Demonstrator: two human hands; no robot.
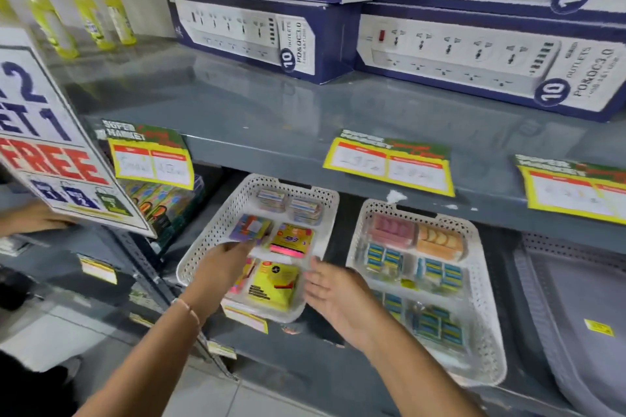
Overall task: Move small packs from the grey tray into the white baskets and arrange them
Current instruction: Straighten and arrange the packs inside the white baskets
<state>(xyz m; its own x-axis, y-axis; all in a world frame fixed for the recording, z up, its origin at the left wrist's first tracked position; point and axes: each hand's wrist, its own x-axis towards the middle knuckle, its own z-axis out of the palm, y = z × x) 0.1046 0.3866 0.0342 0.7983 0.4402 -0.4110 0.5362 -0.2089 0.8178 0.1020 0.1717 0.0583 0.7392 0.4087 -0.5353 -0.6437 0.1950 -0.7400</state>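
Two white perforated baskets stand on the lower shelf. The left basket (216,223) holds yellow packs (274,284), a yellow and pink pack (292,240) and a purple pack (250,228). My left hand (220,264) reaches into it, fingertips on the purple pack's near edge. My right hand (338,298) hovers open by that basket's right rim, holding nothing. The right basket (484,281) holds pink, orange and blue packs in rows. The grey tray (569,298) lies at the far right, its visible part bare except for a yellow sticker.
The grey upper shelf (271,112) overhangs the baskets, with price tags (389,167) on its edge and boxed power strips (474,54) on top. A "FREE" sign (50,145) hangs at left, with another person's hand (34,218) under it. Colourful boxes (162,203) sit left of the baskets.
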